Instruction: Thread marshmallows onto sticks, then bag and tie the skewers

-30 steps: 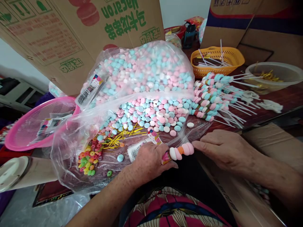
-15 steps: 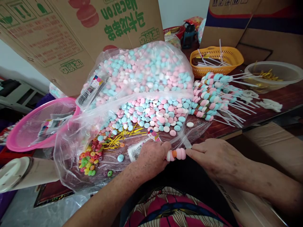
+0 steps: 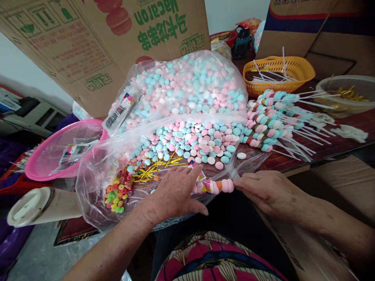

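Note:
A candy skewer (image 3: 226,186) with pink, white and orange pieces lies level in front of me. My right hand (image 3: 265,191) pinches its right end, where the stick is hidden by the fingers. My left hand (image 3: 172,193) is open beside the skewer's left end, thumb apart from the fingers; whether it touches the candy I cannot tell. Over the skewer's left part shows a colourful printed wrapper. Gold twist ties (image 3: 152,171) and fruit-coloured candy rings (image 3: 118,191) lie on clear plastic left of this hand.
Behind is a big clear bag (image 3: 187,84) spilling pastel candies. Finished skewers (image 3: 263,123) are stacked at right, near a yellow basket (image 3: 307,76) of sticks and a clear bowl (image 3: 325,88) of gold ties. A pink basket (image 3: 38,164) and lidded cup (image 3: 58,205) stand left.
My left hand has let go of the skewer and moved left, its fingers opening. The printed wrapper now shows over the skewer's left part. The right hand keeps its pinch.

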`<act>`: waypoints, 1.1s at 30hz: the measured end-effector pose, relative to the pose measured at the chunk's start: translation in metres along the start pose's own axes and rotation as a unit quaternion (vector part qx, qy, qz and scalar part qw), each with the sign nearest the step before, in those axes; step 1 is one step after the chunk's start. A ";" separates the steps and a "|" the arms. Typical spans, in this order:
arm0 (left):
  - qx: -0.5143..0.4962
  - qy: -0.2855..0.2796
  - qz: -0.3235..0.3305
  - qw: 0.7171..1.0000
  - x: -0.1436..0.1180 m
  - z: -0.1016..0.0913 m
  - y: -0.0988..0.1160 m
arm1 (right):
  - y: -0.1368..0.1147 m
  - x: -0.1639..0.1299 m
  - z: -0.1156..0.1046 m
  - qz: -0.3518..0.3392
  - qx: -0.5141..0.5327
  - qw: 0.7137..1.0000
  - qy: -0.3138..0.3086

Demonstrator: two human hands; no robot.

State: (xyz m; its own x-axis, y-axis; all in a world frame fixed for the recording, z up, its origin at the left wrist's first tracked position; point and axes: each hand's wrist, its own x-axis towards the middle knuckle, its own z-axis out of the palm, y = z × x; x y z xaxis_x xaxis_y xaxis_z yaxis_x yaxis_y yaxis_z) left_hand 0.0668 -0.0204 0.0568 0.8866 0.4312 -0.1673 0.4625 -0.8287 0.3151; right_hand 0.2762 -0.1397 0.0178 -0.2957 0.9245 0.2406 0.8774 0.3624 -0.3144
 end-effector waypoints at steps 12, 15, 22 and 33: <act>-0.419 -0.283 -0.069 0.860 -0.006 0.000 -0.025 | -0.003 -0.001 -0.019 -0.195 -0.182 0.953 0.144; -0.404 -0.269 -0.084 0.870 -0.003 0.002 -0.025 | -0.010 -0.002 -0.015 -0.187 -0.168 0.956 0.152; -0.002 -0.073 -0.068 0.995 -0.002 0.009 -0.009 | -0.025 -0.005 -0.005 -0.026 -0.003 1.000 -0.005; -0.001 -0.089 -0.013 0.996 -0.001 -0.007 -0.005 | -0.019 -0.003 -0.004 0.051 0.118 0.992 -0.007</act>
State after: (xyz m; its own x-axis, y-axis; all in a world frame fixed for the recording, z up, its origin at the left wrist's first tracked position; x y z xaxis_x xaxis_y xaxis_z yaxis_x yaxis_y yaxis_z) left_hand 0.0632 -0.0143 0.0618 0.8594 0.3825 -0.3393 0.4862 -0.8166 0.3110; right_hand 0.2621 -0.1494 0.0263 -0.2171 0.9587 0.1835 0.7906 0.2830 -0.5430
